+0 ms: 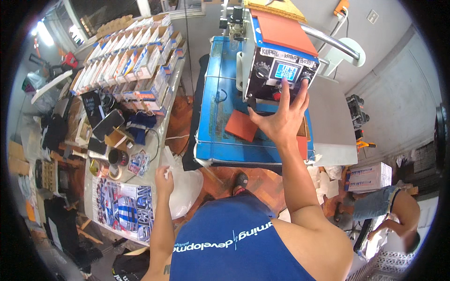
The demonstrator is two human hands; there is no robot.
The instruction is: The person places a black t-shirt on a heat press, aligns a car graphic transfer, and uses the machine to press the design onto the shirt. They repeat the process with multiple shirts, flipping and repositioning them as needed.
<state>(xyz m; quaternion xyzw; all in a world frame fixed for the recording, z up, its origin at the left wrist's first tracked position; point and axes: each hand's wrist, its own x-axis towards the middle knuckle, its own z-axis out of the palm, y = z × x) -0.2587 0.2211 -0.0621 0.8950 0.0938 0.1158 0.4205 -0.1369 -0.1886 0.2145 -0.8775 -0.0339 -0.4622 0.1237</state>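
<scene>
My right hand point(283, 117) is raised to the control box point(262, 89) of a heat press, its fingers spread. One fingertip touches just below the lit blue display point(287, 71), and another is by the knob point(306, 76) on the right. A red button point(276, 96) shows beside the fingers. Under the box is the blue press bed point(225, 152), with a reddish-brown square pad point(241, 125) lying on it near my thumb. My left hand point(164, 180) hangs low beside the table at left, fingers loosely bent and holding nothing I can see.
At left a plastic-covered table point(157, 157) carries stacked cartons point(131, 65), a phone point(108, 125), tape rolls point(115, 169) and a printed sheet point(124, 210). Another orange-red pad point(283, 33) tops the control box. At right are a white carton point(369, 177) and a bending person point(398, 210).
</scene>
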